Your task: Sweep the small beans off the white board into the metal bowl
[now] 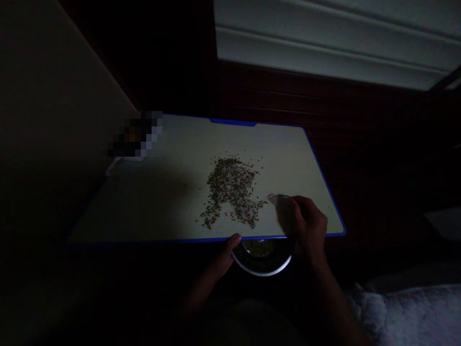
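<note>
A heap of small brown-green seeds or lentils [230, 192] lies spread on a pale board with a blue rim [144, 202]. Just below the board's near edge sits a round metal bowl [262, 270] with more of the same grains in it. My left hand [223, 257] grips the bowl's left rim, thumb up against the board's edge. My right hand [302, 218] rests on the board to the right of the heap, its fingers blurred and bent toward the grains. The scene is very dark.
A blurred-out dark object [135, 134] sits at the board's far left corner. A pale wall [43, 120] stands on the left, a white moulded panel [324, 43] at the back. Light fabric [406, 312] lies at the lower right.
</note>
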A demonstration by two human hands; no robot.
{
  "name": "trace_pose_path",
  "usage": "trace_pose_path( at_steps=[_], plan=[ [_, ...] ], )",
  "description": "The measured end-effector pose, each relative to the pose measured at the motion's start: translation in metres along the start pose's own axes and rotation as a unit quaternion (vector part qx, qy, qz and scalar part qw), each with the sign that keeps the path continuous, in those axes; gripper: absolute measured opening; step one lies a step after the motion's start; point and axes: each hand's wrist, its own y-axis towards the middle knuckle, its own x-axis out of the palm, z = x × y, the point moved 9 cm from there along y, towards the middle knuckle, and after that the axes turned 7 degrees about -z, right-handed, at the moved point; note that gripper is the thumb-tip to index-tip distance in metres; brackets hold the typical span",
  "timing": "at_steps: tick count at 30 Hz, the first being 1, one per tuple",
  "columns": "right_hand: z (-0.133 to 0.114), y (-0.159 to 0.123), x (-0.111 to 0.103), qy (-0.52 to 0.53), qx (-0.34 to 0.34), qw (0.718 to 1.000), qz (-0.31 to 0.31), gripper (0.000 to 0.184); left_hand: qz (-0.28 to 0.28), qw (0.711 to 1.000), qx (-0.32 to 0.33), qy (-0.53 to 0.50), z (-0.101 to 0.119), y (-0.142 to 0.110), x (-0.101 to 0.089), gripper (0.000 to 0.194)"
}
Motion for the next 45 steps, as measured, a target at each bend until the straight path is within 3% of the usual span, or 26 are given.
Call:
trace_pose_path(
  at_steps=[4,10,17,23,28,34,40,45],
  plan=[
    [0.002,0.001,-0.003,0.010,0.017,1.000,0.011,0.033,-0.006,1.000,-0.012,0.002,0.001,-0.002,0.006,0.046],
    [-0.005,0.003,0.010,0.021,0.003,0.999,-0.045,0.029,-0.005,1.000,-0.017,0.001,0.001,-0.001,0.006,0.050],
    [-0.006,0.002,0.011,0.054,0.002,0.996,-0.074,0.023,-0.001,1.000,-0.016,-0.006,0.000,-0.002,0.006,0.051],
    [0.007,0.001,0.003,0.079,0.035,0.995,-0.045,0.023,0.000,1.000,0.000,-0.017,0.001,0.000,0.003,0.047],
    [0.008,0.001,0.004,0.077,0.040,0.995,-0.057,0.018,0.014,1.000,0.006,-0.019,-0.001,0.000,-0.003,0.042],
    [0.013,-0.004,-0.001,0.078,0.040,0.995,-0.055,0.016,0.002,1.000,0.014,-0.015,0.000,0.000,-0.002,0.055],
    [0.009,-0.004,0.002,0.066,0.026,0.995,-0.075,0.016,-0.010,1.000,-0.004,-0.005,-0.003,0.000,-0.002,0.055],
    [0.004,-0.002,0.006,0.054,0.012,0.995,-0.087,0.017,0.030,1.000,0.006,-0.003,-0.002,0.000,-0.009,0.050]
  ],
)
